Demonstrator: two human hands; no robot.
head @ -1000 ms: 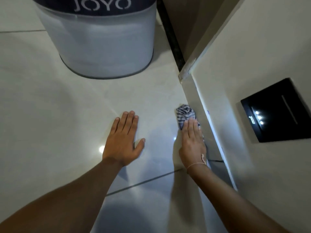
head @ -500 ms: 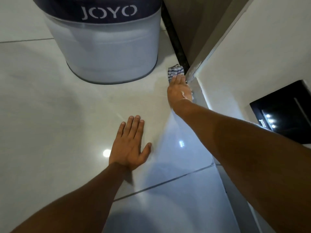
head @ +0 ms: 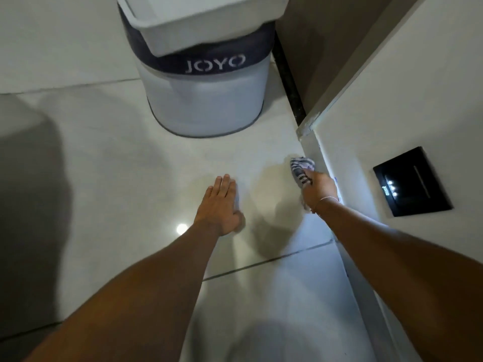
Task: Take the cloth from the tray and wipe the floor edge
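A blue-and-white striped cloth (head: 301, 169) lies bunched on the glossy white floor tile, right against the white skirting (head: 324, 163) at the foot of the right wall. My right hand (head: 318, 190) presses down on the cloth, fingers over its near part; the cloth's far end sticks out past my fingertips. My left hand (head: 220, 205) rests flat on the tile to the left, fingers together, holding nothing. A white tray (head: 198, 24) sits tilted on top of the bucket at the top of the view.
A grey bucket (head: 209, 100) with a dark band marked JOYO stands on the floor ahead. A dark strip (head: 288, 84) runs along the wall corner behind it. A black panel (head: 411, 181) with small lights is set in the right wall.
My right hand has pulled the cloth back along the skirting from the corner toward me. The view has tipped up, showing the tray on the bucket. My left hand stays planted.
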